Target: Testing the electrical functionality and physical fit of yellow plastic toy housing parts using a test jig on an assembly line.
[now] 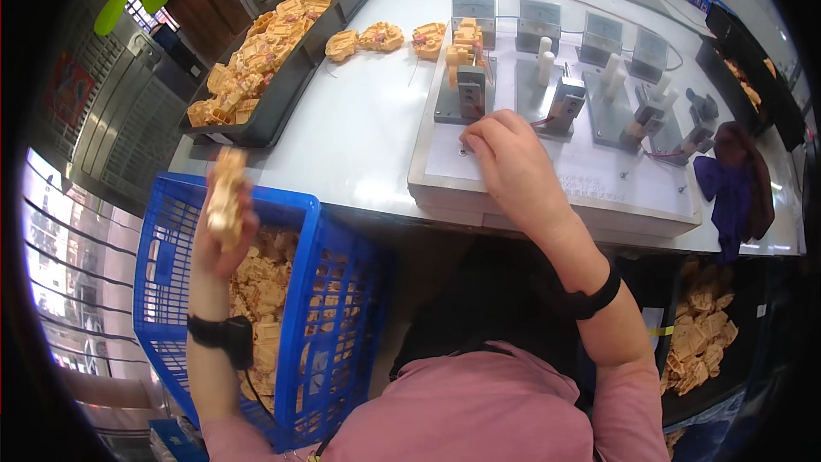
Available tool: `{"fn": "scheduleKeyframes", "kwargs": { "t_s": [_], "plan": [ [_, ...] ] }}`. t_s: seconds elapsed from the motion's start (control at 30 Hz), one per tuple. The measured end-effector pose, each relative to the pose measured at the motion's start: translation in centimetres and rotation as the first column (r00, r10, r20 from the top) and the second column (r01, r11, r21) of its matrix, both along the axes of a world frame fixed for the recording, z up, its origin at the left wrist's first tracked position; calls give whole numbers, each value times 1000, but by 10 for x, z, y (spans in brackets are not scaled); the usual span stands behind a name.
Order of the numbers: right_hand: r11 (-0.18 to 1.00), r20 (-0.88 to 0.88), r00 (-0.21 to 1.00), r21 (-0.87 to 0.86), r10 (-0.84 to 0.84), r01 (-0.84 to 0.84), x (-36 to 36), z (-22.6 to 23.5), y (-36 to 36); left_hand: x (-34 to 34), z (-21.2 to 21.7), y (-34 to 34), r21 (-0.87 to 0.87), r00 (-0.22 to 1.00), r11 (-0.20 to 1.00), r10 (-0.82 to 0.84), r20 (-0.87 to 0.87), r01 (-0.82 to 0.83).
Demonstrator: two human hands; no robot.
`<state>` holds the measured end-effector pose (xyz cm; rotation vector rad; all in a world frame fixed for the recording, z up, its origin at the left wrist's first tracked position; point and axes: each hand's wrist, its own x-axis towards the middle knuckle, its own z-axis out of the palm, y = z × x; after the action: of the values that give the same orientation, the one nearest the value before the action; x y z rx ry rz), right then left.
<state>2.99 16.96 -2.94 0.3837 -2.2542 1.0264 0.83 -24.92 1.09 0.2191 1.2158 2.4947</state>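
While my right hand (513, 167) is resting at the near edge of a low white box (436, 162) on the white worktop (359, 145), its thumb and forefinger are nearly meeting over a small metal knob (463, 152), and I am not managing to see whether anything is pinched between them. My left hand (244, 227), blurred, is curling around a tan moulded plastic piece (225, 197) over the blue slatted plastic basket (342, 308). Another tan piece (466, 44) is sitting on the leftmost grey metal fixture (471, 90); for good work, I am judging, my right fingers should be pressing lightly, clear of its wires. Tan plastic pieces are filling much of the basket, heaping in the long black tray (295, 85), and lying piled in the dark bin (757, 325) at lower right.
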Motion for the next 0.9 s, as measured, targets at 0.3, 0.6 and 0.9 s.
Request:
{"fn": "scheduleKeyframes", "kwargs": {
  "t_s": [0.3,0.6,0.9],
  "plan": [
    [992,144,988,-120,48,-30,17,17,0,-47,10,203,114,997,992,-56,-55,62],
    [992,213,977,114,30,-56,25,116,14,-58,-34,217,294,985,952,-127,114,89],
    [873,632,747,464,-204,-153,-88,154,26,-59,-34,220,328,968,928,-225,113,177]
  ]
}}
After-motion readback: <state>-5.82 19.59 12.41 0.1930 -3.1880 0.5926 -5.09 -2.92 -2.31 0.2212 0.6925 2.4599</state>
